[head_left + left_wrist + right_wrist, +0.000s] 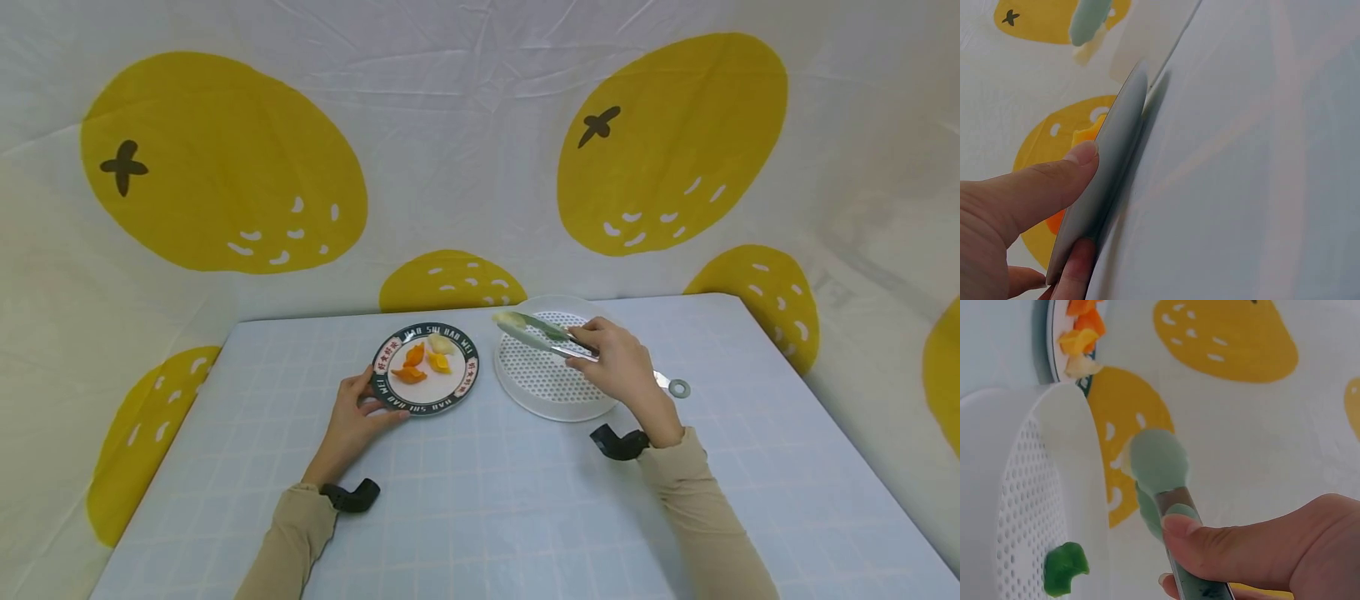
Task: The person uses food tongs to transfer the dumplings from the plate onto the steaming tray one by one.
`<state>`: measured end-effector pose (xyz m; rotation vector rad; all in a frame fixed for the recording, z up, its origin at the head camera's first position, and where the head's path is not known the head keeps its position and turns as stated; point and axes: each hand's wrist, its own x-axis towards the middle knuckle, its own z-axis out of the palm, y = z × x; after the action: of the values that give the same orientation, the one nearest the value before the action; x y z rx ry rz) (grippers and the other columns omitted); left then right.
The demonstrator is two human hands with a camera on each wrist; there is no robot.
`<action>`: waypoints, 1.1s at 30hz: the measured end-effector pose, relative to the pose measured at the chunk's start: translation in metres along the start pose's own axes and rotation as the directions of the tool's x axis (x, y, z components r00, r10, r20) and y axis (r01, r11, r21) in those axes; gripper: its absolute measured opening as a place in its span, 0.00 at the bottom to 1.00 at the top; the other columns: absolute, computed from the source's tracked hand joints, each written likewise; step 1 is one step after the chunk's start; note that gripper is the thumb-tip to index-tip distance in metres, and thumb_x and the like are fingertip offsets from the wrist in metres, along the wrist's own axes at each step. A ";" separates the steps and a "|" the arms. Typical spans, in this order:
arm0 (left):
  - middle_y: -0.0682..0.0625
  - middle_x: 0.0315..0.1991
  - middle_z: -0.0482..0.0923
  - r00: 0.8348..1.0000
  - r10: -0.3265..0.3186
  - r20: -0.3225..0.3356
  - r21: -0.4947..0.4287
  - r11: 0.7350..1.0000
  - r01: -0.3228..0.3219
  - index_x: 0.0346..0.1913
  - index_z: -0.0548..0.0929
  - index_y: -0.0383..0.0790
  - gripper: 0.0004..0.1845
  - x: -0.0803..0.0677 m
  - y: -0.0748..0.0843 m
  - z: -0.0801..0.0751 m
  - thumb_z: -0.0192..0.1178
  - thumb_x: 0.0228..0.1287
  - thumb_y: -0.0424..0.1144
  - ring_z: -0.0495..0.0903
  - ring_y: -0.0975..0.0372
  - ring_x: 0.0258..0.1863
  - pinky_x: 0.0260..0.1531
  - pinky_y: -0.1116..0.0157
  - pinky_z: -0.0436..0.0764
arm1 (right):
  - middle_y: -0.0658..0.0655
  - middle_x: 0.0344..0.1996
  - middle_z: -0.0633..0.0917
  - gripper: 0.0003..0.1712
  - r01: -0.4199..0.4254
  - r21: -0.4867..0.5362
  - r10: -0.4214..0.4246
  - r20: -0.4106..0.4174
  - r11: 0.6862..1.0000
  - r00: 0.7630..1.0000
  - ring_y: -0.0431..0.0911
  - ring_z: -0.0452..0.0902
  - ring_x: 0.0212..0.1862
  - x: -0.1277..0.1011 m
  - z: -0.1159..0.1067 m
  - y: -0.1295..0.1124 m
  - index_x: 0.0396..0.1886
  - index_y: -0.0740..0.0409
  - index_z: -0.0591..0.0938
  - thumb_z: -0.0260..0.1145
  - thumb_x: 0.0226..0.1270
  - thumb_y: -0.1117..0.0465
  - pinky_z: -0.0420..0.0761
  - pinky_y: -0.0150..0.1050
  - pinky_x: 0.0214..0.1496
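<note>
We see the right hand (618, 360) gripping metal tongs (551, 337), thumb pressed on the upper arm and fingers curled beneath, with the pale green tips pinching a pale dumpling (508, 318) at the far left rim of the white perforated steamer tray (551, 392). The right wrist view shows what the head view does not: a green dumpling (1065, 567) lying on the tray's holed floor, below and behind the tong tips; the pale dumpling itself is not clear there. The wrist reaches forward above the tray, tongs pointing left toward the plate (425, 369). Our left hand (358, 412) pinches the plate's near left rim; the left wrist view shows the thumb on top of the rim and a finger beneath it, the plate's edge just off the light blue tablecloth (480, 500). On the plate lie two orange dumplings (411, 365), a yellow one and a pale one, well left of the tong tips. The forearm rests low on the table.
</note>
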<state>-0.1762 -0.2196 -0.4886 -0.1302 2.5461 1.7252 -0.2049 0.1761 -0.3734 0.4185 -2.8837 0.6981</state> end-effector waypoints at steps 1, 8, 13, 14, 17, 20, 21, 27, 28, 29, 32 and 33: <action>0.42 0.65 0.55 1.000 0.002 -0.001 0.001 1.000 -0.002 0.79 0.49 0.39 0.62 0.000 0.000 0.000 0.80 0.47 0.44 0.71 0.53 0.58 0.57 0.72 0.79 | 0.61 0.47 0.82 0.28 -0.004 -0.001 0.004 0.001 1.000 1.000 0.55 0.78 0.42 0.001 0.000 0.002 0.59 0.62 0.82 0.75 0.58 0.60 0.80 0.45 0.32; 0.42 0.65 0.55 1.000 0.006 -0.003 0.012 1.000 -0.006 0.79 0.49 0.39 0.62 0.000 -0.001 -0.001 0.80 0.47 0.45 0.71 0.53 0.59 0.58 0.71 0.79 | 0.62 0.48 0.82 0.28 -0.032 -0.004 0.032 0.035 0.999 0.999 0.56 0.78 0.43 0.004 0.000 0.017 0.59 0.63 0.82 0.75 0.59 0.60 0.81 0.47 0.31; 0.42 0.65 0.55 1.000 0.004 -0.005 0.015 1.000 -0.004 0.79 0.49 0.39 0.62 0.000 -0.002 0.000 0.80 0.47 0.46 0.71 0.53 0.59 0.58 0.70 0.79 | 0.62 0.47 0.82 0.28 -0.060 -0.014 0.060 0.062 0.998 0.996 0.56 0.78 0.43 0.006 0.002 0.026 0.59 0.63 0.82 0.74 0.59 0.60 0.80 0.48 0.32; 0.42 0.65 0.55 1.000 0.006 -0.006 0.016 1.000 -0.006 0.79 0.49 0.39 0.62 0.001 -0.002 0.000 0.80 0.47 0.46 0.71 0.53 0.59 0.58 0.70 0.79 | 0.62 0.47 0.82 0.28 -0.064 -0.012 0.064 0.066 0.998 0.996 0.56 0.78 0.43 0.006 0.003 0.027 0.59 0.63 0.82 0.74 0.58 0.60 0.80 0.47 0.32; 0.42 0.65 0.55 1.000 0.007 -0.005 0.016 1.000 -0.007 0.79 0.49 0.39 0.62 0.001 -0.003 0.000 0.80 0.47 0.46 0.71 0.53 0.59 0.58 0.71 0.79 | 0.61 0.46 0.82 0.28 -0.077 -0.003 0.077 0.086 0.997 0.993 0.56 0.78 0.43 0.008 0.004 0.030 0.58 0.63 0.82 0.74 0.58 0.60 0.79 0.46 0.31; 0.42 0.65 0.55 1.000 -0.002 -0.005 0.018 1.000 0.002 0.79 0.49 0.40 0.62 0.001 -0.004 0.000 0.80 0.47 0.47 0.71 0.53 0.59 0.59 0.69 0.79 | 0.61 0.46 0.83 0.27 -0.085 0.002 0.084 0.112 0.996 0.990 0.56 0.78 0.43 0.009 0.006 0.032 0.58 0.64 0.82 0.74 0.58 0.61 0.79 0.47 0.32; 0.42 0.65 0.55 1.000 -0.005 -0.007 0.019 1.000 0.005 0.79 0.49 0.40 0.62 0.001 -0.004 0.000 0.80 0.47 0.47 0.71 0.53 0.59 0.59 0.69 0.79 | 0.62 0.47 0.83 0.27 -0.086 -0.001 0.086 0.120 0.996 0.989 0.56 0.78 0.43 0.010 0.007 0.033 0.58 0.64 0.82 0.74 0.57 0.62 0.79 0.48 0.32; 0.42 0.65 0.55 1.000 -0.007 -0.008 0.026 1.000 0.007 0.79 0.49 0.40 0.62 0.000 -0.003 0.000 0.80 0.48 0.46 0.71 0.53 0.59 0.59 0.68 0.79 | 0.63 0.50 0.82 0.28 -0.100 -0.027 0.103 0.175 0.995 0.979 0.58 0.79 0.46 0.011 0.009 0.037 0.58 0.65 0.82 0.74 0.57 0.62 0.81 0.50 0.35; 0.42 0.65 0.55 1.000 -0.007 -0.007 0.027 1.000 0.007 0.79 0.49 0.40 0.62 0.000 -0.002 0.000 0.80 0.48 0.46 0.71 0.53 0.59 0.59 0.68 0.79 | 0.63 0.50 0.82 0.28 -0.105 -0.028 0.108 0.182 0.994 0.977 0.58 0.78 0.46 0.011 0.009 0.037 0.58 0.65 0.82 0.74 0.57 0.61 0.81 0.50 0.36; 0.42 0.65 0.55 1.000 -0.007 -0.007 0.028 1.000 0.007 0.79 0.49 0.40 0.62 0.000 -0.002 0.000 0.80 0.48 0.46 0.71 0.53 0.59 0.59 0.69 0.79 | 0.63 0.50 0.82 0.28 -0.109 -0.031 0.113 0.187 0.994 0.976 0.58 0.78 0.47 0.011 0.009 0.037 0.58 0.65 0.82 0.74 0.58 0.61 0.81 0.50 0.36; 0.43 0.65 0.55 1.000 -0.008 -0.006 0.025 1.000 0.008 0.79 0.49 0.40 0.62 0.000 -0.002 0.000 0.80 0.48 0.46 0.71 0.53 0.59 0.59 0.70 0.79 | 0.64 0.51 0.82 0.29 -0.125 -0.034 0.129 0.197 0.992 0.972 0.58 0.78 0.48 0.011 0.009 0.037 0.59 0.64 0.82 0.74 0.58 0.61 0.82 0.50 0.38; 0.42 0.65 0.55 1.000 -0.005 -0.006 0.023 1.000 0.005 0.79 0.49 0.40 0.62 0.000 -0.002 0.000 0.80 0.48 0.46 0.71 0.53 0.59 0.59 0.70 0.79 | 0.64 0.51 0.82 0.29 -0.128 -0.036 0.133 0.200 0.991 0.971 0.59 0.78 0.48 0.011 0.008 0.037 0.59 0.64 0.82 0.74 0.57 0.61 0.82 0.51 0.39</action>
<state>-0.1764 -0.2206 -0.4901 -0.1412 2.5666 1.6964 -0.2273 0.2016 -0.3939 0.3158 -3.1321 0.6780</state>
